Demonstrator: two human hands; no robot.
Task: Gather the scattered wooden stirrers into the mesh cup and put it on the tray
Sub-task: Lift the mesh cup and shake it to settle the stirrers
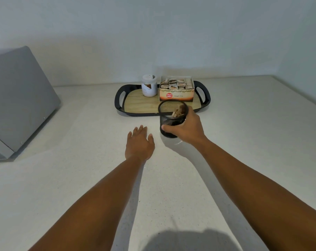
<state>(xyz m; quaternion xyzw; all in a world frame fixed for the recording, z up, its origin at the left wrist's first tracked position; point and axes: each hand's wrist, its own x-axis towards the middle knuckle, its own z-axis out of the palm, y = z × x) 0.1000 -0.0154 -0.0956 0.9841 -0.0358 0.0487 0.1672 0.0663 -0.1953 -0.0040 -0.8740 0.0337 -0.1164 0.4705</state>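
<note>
Counter [81,178]: right hand [187,128] grips mesh cup [171,115] (tilted); left hand [140,144] flat, open.

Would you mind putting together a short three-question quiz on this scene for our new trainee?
1. True or false: the mesh cup already stands on the tray.
2. Which hand grips the mesh cup? A) left hand B) right hand C) both
3. Fill in: behind the cup, on the tray, stand a white jar and a box of ______.

Key
1. False: it is held in front of the tray's near edge.
2. B: the left hand lies open, fingers straight, over the counter.
3. Ginger tea, as the box label reads. Wooden stirrers show inside the cup.
</note>
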